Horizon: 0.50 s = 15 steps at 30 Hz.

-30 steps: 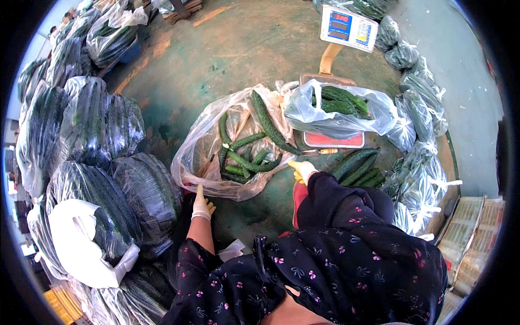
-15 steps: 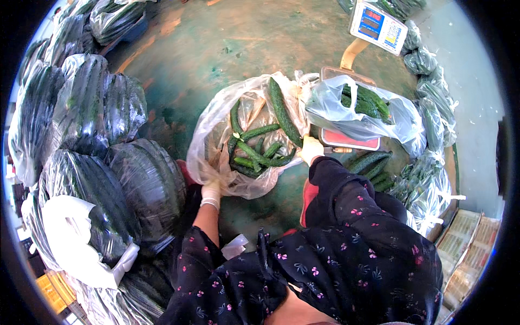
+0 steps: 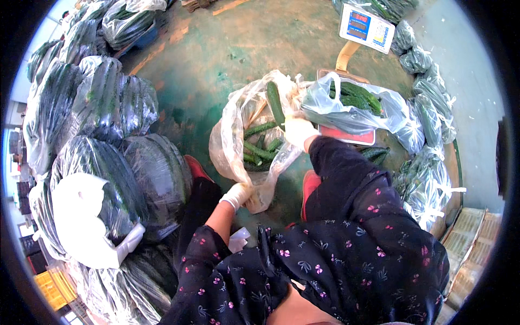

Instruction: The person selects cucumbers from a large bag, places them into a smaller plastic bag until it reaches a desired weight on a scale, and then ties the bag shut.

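Observation:
A clear plastic bag [image 3: 223, 142] stands open on the floor before me, with several dark green cucumbers [image 3: 260, 151] inside. My left hand [image 3: 238, 195], in a pale glove, is closed on the gathered near rim of this bag. Over its right side, my gloved right hand [image 3: 300, 131] is closed around the lower part of a long cucumber [image 3: 274, 102]; whether it also pinches the bag's edge is hidden. Just right of that hand, another clear bag of cucumbers [image 3: 353, 97] lies on a scale [image 3: 347, 135] with a red base.
Large bags packed with cucumbers [image 3: 108, 103] crowd my left side, a white plastic sheet [image 3: 81, 216] lying over one. Tied bags [image 3: 428, 189] line the right wall. Loose cucumbers [image 3: 376, 154] lie below the scale, whose display [image 3: 366, 28] stands on a post. Plastic crates [image 3: 466, 238] sit lower right.
My left hand has drawn the bag's near rim to the right, narrowing its mouth. My right hand has moved up over the long cucumber, covering its lower end. The view has shifted slightly.

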{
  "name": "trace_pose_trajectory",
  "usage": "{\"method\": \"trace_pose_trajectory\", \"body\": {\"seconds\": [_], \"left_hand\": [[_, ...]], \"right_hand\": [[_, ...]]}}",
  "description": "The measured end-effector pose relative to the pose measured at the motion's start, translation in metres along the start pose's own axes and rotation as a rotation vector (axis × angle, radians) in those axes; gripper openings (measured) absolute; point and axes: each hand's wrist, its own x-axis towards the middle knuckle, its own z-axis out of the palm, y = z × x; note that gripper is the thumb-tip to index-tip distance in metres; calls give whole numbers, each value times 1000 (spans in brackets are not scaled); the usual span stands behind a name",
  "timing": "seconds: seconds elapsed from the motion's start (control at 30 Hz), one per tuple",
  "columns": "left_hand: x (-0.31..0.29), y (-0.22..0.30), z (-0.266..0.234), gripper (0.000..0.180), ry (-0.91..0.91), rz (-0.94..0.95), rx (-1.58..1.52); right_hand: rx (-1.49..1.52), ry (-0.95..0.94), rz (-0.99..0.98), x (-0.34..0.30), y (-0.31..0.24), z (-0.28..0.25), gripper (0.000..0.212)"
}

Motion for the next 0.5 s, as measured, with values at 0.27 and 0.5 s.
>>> {"method": "trace_pose_trajectory", "body": {"seconds": [0.27,0.5], "left_hand": [[-68,-26,-50,14,275,17,-785],[-92,-50,-68,12,538,81,-967]], "right_hand": [[-302,242,-708,-31,-29,-150,21],[465,5,-272,-126,19,-225,21]]}}
